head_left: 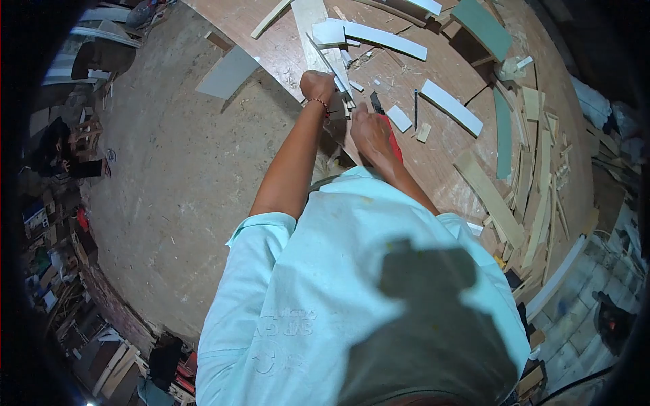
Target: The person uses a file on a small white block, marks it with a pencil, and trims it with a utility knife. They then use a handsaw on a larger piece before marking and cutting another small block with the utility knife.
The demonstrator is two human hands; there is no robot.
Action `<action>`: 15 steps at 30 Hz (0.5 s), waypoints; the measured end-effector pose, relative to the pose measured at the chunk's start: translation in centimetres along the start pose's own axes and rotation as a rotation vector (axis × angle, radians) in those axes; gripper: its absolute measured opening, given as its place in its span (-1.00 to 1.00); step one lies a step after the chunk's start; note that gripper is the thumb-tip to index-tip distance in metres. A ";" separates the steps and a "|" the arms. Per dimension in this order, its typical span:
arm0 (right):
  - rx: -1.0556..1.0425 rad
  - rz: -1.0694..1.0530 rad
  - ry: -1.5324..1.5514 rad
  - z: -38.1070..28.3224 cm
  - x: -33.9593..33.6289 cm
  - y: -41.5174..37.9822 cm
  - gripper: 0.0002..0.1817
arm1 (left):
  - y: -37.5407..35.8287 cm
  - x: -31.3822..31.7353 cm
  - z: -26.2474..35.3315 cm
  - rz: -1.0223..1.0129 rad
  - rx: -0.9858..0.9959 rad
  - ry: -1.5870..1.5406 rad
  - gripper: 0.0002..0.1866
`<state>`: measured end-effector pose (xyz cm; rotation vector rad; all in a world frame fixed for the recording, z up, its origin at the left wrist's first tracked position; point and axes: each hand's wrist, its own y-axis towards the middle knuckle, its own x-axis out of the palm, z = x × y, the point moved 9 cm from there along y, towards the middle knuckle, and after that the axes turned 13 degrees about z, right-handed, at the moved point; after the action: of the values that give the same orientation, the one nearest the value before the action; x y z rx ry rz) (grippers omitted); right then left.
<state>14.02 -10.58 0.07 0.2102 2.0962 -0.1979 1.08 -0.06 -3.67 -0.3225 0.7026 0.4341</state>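
Observation:
My left hand (317, 86) is closed at the near edge of the brown table, against the end of a thin white strip (336, 66) that points away over a pale board (311, 30). Close to its right, my right hand (367, 130) is curled near the strip's near end; what its fingers hold is too small to make out. A red object (394, 142) lies beside and partly under my right wrist, with a dark blade-like piece (376, 103) just beyond. A small white block (399, 118) and a dark pencil-like stick (416, 109) lie to the right.
Curved white pieces (452, 108) lie across the brown table (433, 162). A green-topped box (484, 28) stands at the back right, and wood strips (491, 199) are piled at the right. A grey panel (227, 73) juts from the left edge. A person (54, 149) is at far left.

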 end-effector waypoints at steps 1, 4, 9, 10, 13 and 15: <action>0.016 -0.013 -0.004 0.3 -0.2 -0.5 -0.70 | 0.1 0.3 -0.6 -0.012 -0.040 -0.027 -0.80; 0.008 -0.010 0.000 0.3 -0.6 -0.6 -0.73 | -0.1 0.8 -0.5 -0.118 -0.055 -0.056 -0.81; -0.002 -0.010 -0.026 0.4 -0.6 -0.1 -0.75 | -0.3 1.4 -0.7 -0.119 0.139 -0.137 -0.81; -0.009 -0.006 -0.017 0.2 -0.7 -0.1 -0.76 | -0.4 1.1 -0.4 -0.128 0.146 -0.126 -0.81; -0.033 0.020 -0.058 -0.1 -1.3 0.5 -0.76 | -0.4 1.3 -0.2 -0.195 0.089 -0.122 -0.82; -0.036 0.049 -0.029 -0.5 -0.8 1.6 -0.77 | -0.4 1.2 0.1 -0.189 0.088 -0.101 -0.82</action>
<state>14.40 -9.01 0.95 0.2355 2.0615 -0.1328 2.11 -0.09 -4.35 -0.2790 0.5848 0.2373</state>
